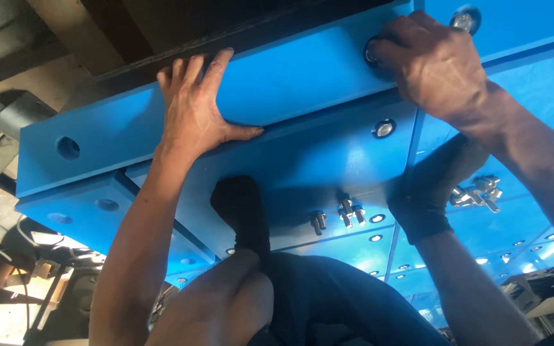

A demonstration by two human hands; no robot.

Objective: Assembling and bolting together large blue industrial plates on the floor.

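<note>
My left hand [192, 106] lies flat, fingers spread, on a blue painted steel beam [277, 90] that crosses the view. My right hand [432, 61] is closed around a dark bolt head [372, 52] set in a hole at the beam's upper right. Another shiny bolt [465, 19] sits just beyond that hand. My legs and black-socked feet [242, 208] rest on a blue plate [309, 166] below the beam.
The plate carries a seated bolt [384, 129], loose bolts [340, 211] and another cluster of bolts [479, 193], plus several empty holes. An open hole [68, 148] marks the beam's left end. Dark beams and cluttered machinery lie at the left.
</note>
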